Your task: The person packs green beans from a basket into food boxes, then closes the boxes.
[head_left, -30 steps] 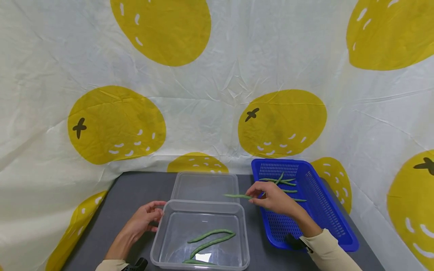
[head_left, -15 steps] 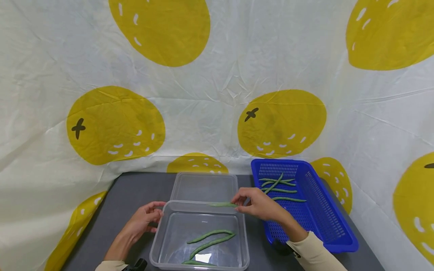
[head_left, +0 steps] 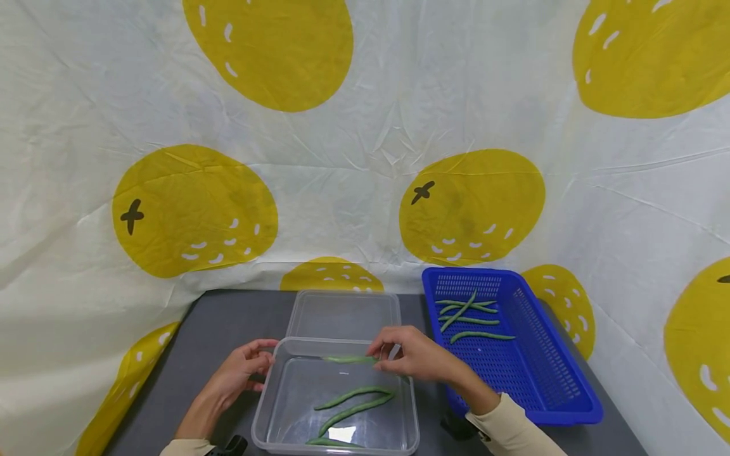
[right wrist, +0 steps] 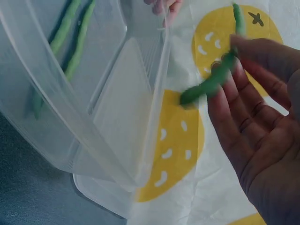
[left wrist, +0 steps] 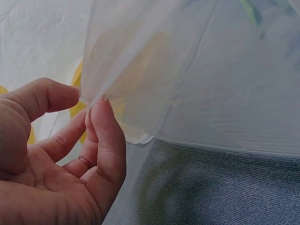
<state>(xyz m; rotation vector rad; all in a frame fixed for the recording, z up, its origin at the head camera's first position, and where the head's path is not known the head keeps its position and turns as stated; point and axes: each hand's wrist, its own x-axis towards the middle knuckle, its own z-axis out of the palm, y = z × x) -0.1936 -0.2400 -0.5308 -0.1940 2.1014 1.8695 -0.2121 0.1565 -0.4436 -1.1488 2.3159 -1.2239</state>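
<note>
A clear plastic container (head_left: 336, 448) stands on the table with several green beans (head_left: 359, 415) on its bottom. My left hand (head_left: 242, 370) is at its back left corner; in the left wrist view thumb and fingertips hold the corner edge from outside. Over the back right of the container, my right hand (head_left: 419, 358) pinches a green bean (head_left: 348, 360) between thumb and fingers. That bean points left, above the container's floor; in the right wrist view its blurred end (right wrist: 192, 96) sticks out past the fingertips.
To the right stands a blue plastic basket (head_left: 530, 380) with several green beans (head_left: 479, 335) near its far end. A clear lid (head_left: 342, 313) lies behind the container. A curtain with yellow fruit prints (head_left: 336, 209) hangs at the table's back.
My right hand has moved left and toward me, from the basket's left edge to over the container, carrying the green bean. The left hand has stayed at the container's corner.
</note>
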